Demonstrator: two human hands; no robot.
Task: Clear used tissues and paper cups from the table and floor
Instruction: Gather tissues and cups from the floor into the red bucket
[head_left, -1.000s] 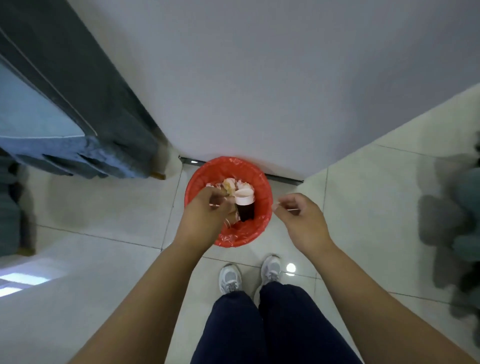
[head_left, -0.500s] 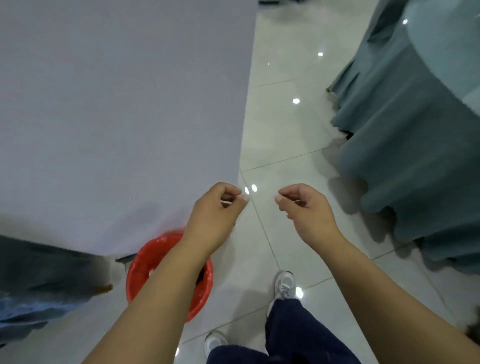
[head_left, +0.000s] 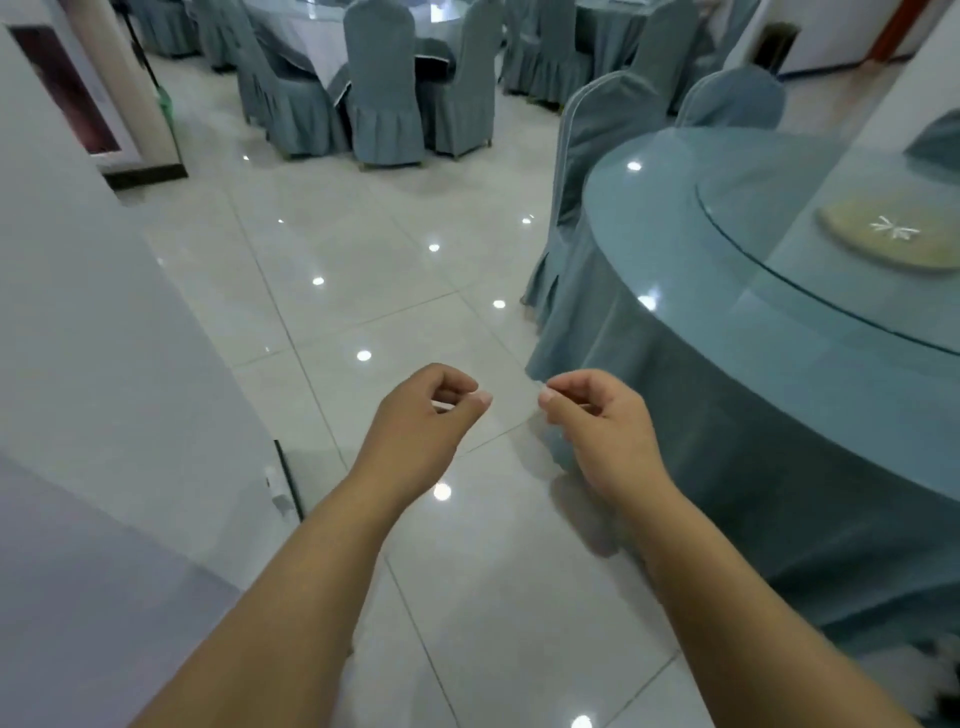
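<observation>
Head view: the left hand (head_left: 426, 415) and the right hand (head_left: 597, 421) hover over the tiled floor (head_left: 363, 291), fingers loosely curled, both empty. The round table (head_left: 701, 218) stands just beside the right hand, with a yellow plate (head_left: 857, 244) on it

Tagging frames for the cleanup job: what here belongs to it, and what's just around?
Job: left hand and right hand, both empty; round table; floor. No tissues or cups in view.
Just around: covered chairs; yellowish plate; far table.
</observation>
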